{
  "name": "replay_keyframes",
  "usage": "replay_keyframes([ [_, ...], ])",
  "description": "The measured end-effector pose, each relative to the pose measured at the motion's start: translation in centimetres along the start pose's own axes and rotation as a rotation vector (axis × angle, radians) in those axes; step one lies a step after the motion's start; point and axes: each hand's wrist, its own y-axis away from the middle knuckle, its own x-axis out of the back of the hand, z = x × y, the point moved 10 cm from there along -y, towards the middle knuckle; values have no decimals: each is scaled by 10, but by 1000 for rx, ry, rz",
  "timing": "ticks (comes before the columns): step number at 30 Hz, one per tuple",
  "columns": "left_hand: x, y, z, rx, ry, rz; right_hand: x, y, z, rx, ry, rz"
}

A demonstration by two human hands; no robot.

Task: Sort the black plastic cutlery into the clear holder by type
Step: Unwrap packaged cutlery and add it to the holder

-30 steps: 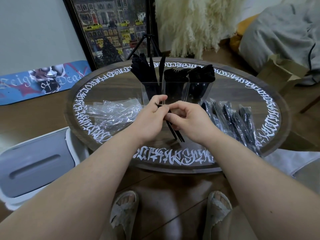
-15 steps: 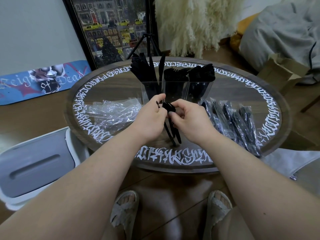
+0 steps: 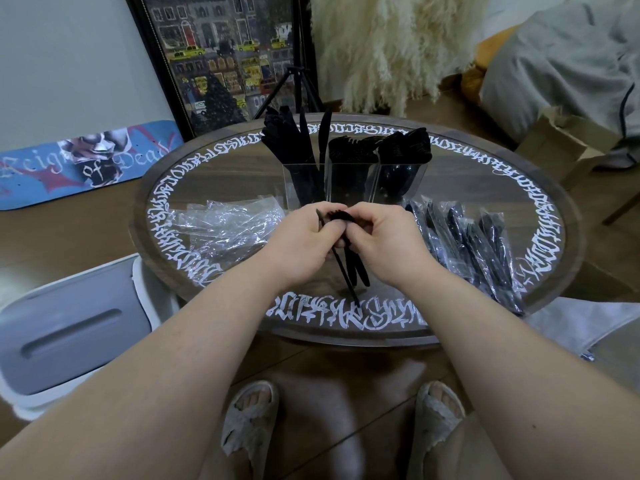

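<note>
Separating a small bundle of black plastic cutlery (image 3: 349,265) at the centre of the frame, a person works both hands together just above the round, glass-topped tabletop (image 3: 242,174) with white lettering round its rim. The left hand (image 3: 303,244) has its grip curled round the upper ends of the pieces, and the right hand (image 3: 388,245) pinches the same bundle from the other side; the handles hang down and toward the viewer. Which types are in the bundle cannot be told for certain.

Just beyond the hands, in the upper middle of the frame, stands the clear three-compartment plastic holder (image 3: 353,178), already well filled with black pieces in each section. Left of centre lies a heap of empty clear plastic wrappers (image 3: 225,226); right of centre, a row of still-sealed cutlery packets (image 3: 467,244).

The step in hand looks like splitting one unwrapped set into single pieces. The next move likely calls for freeing one piece from the bundle, holding the others back, and dropping it among its own kind in the holder.
</note>
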Motion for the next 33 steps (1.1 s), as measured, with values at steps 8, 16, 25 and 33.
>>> replay_keyframes([
  [8, 32, 1, -3, 11, 30, 224, 20, 2, 11, -81, -50, 131],
  [16, 20, 10, -6, 131, -46, 128, 26, 10, 0, -53, -6, 140],
  [25, 27, 29, 5, 88, -264, 78, 46, 22, -7, -64, -9, 198],
  [33, 108, 22, 91, -232, -340, 493, 75, -3, -43, 2, 2, 228],
])
